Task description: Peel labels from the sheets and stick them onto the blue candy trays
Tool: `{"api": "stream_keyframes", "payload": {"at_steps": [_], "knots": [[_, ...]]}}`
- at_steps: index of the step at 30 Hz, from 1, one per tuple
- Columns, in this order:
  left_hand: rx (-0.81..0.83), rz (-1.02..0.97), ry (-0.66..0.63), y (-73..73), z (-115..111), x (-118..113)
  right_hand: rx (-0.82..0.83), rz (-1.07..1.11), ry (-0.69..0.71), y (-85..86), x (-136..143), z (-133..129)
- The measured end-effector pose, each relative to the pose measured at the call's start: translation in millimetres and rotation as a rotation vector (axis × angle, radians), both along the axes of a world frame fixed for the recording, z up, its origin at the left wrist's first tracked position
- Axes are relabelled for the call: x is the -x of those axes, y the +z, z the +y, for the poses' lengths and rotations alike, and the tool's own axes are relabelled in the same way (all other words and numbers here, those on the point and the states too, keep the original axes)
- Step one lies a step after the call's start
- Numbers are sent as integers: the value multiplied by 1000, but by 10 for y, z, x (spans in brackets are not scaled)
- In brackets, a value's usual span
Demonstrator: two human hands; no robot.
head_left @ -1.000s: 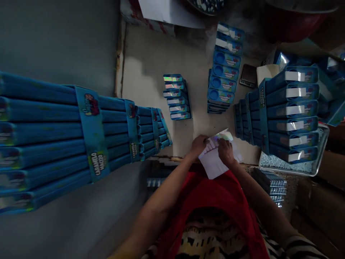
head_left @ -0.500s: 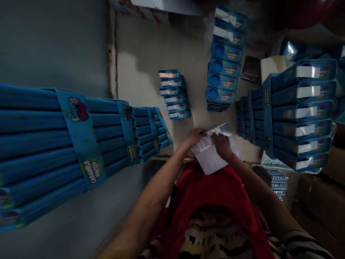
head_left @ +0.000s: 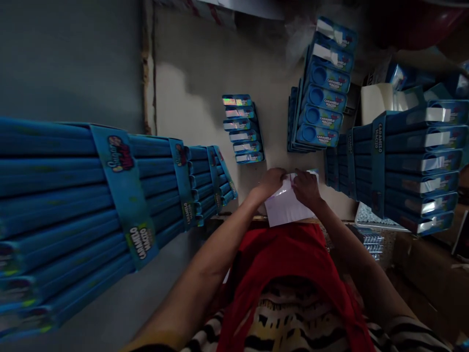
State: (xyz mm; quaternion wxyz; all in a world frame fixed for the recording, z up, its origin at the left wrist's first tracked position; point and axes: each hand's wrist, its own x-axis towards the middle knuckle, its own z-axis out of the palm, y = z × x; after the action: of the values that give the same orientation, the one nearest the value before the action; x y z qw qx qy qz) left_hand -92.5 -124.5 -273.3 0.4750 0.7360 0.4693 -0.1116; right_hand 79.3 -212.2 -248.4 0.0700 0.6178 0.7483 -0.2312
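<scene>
A white sheet (head_left: 287,208) lies at the table's front edge, with a shiny strip along its far side. My left hand (head_left: 271,181) is closed on the sheet's far left part, fingers bent. Close beside it, my right hand (head_left: 306,187) pinches the far side of the same sheet. Beyond my hands stands a small group of blue packs (head_left: 245,129) with shiny strips. A taller stack of blue boxes (head_left: 324,100) with round recesses rises behind my right hand.
Long banded stacks of blue boxes stand on the left (head_left: 69,195) and on the right (head_left: 421,156). A tray of small pale pieces (head_left: 377,217) sits below the right stack. The table's left edge (head_left: 148,73) is rough. A red object (head_left: 428,24) is at the back right.
The sheet has turned to lie straighter, and its row of pale strips no longer shows. My hands have come closer together at its far side. The whole view has shifted slightly.
</scene>
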Motion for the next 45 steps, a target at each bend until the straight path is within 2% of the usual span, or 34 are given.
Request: {"api": "stream_keyframes", "payload": {"at_steps": [4, 9, 13, 17, 22, 28, 33, 37, 45], "knots": [[23, 39, 3, -11, 63, 24, -12, 6, 62, -49, -61, -50], [96, -23, -14, -158, 147, 58, 13, 38, 107, -122, -90, -205], [83, -9, -60, -255, 186, 58, 74, 23, 87, -154, -48, -288], [83, -47, -99, -272, 172, 48, 109, -9, 45, -158, 7, -280], [101, -108, -82, -337, 134, 65, 84, 33, 39, -220, 27, -263], [165, -196, -35, -502, 115, 139, 147, 136, 39, -318, 43, -411], [157, -156, -73, -553, 164, 182, 107, 204, -32, -199, 29, -500], [180, -167, -92, -568, 179, 183, 67, 188, -99, -64, 20, -408], [290, -295, -9, -595, 125, 224, 111, 113, -64, -23, 66, -210]]}}
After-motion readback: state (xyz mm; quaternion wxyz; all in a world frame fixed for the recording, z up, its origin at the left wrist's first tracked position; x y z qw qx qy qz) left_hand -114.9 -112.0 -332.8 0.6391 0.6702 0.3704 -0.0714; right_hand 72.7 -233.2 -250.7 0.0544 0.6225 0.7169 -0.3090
